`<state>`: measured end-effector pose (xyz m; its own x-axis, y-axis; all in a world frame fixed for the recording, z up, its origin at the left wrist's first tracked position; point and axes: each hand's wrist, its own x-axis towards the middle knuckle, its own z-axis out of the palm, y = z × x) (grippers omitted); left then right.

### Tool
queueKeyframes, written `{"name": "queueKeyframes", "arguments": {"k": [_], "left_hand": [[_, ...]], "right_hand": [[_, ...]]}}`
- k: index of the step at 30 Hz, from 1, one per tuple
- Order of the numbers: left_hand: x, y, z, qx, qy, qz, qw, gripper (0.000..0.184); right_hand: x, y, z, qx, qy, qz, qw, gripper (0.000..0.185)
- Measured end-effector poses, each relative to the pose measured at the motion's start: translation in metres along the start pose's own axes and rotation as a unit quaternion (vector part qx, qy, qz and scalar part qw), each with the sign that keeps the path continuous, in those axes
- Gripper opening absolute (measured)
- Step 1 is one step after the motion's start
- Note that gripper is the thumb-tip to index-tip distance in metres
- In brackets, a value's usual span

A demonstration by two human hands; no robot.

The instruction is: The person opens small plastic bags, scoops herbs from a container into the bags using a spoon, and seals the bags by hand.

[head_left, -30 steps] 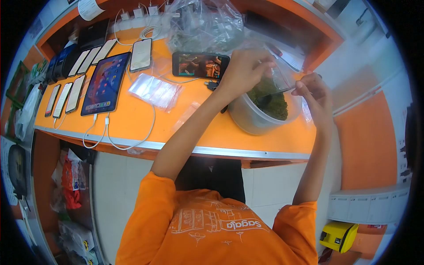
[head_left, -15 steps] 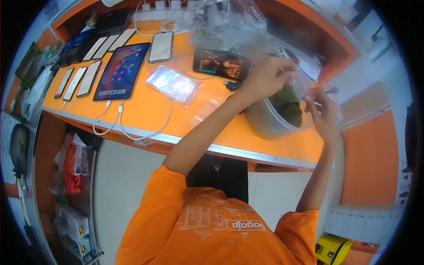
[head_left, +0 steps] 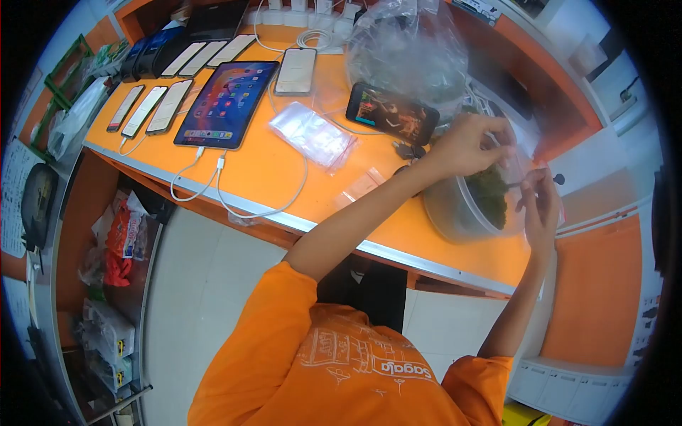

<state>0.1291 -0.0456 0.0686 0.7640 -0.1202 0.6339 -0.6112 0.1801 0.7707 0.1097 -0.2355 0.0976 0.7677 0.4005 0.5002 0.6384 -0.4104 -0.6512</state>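
A round, clear plastic tub [head_left: 462, 213] near the table's right end holds finely shredded green material [head_left: 489, 202]. Above its far side is my left hand [head_left: 479, 145], thumb and fingers pinched on a thin clear plastic bag that is barely visible. My right hand [head_left: 541, 202] is closed around a slim spoon with a dark knob at its handle end [head_left: 559, 179]. The spoon's other end reaches over the green material, below my left fingers.
Beside the tub lie a phone playing video [head_left: 392, 113], keys [head_left: 409, 150], flat clear bags [head_left: 311, 135] and a large clear bag [head_left: 405, 53]. A tablet [head_left: 226, 103], several phones and white cables [head_left: 305, 177] cover the left. The metal table edge [head_left: 284, 219] runs in front.
The camera view has turned, so the table and tub appear farther right. My right hand has moved slightly away from my left, and the spoon's dark knob shows more clearly.
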Motion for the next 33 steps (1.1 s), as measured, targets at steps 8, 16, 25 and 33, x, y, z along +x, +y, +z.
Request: {"name": "queueKeyframes", "arguments": {"k": [8,16,25,33], "left_hand": [[0.001,-0.006,0.000,0.000,0.017,0.029,0.999,0.011],[0.000,-0.005,0.004,0.044,0.042,0.039,0.997,0.011],[0.002,0.000,0.013,0.107,0.064,0.084,0.989,0.005],[0.002,0.006,0.017,0.103,0.041,0.075,0.991,0.007]], "right_hand": [[0.003,-0.003,0.005,0.015,-0.024,0.013,1.000,0.008],[0.002,-0.003,0.005,-0.026,-0.026,0.011,0.999,0.010],[0.001,-0.003,0.006,-0.019,-0.012,0.009,1.000,0.012],[0.000,-0.006,0.008,-0.045,0.018,-0.016,0.999,0.012]]}}
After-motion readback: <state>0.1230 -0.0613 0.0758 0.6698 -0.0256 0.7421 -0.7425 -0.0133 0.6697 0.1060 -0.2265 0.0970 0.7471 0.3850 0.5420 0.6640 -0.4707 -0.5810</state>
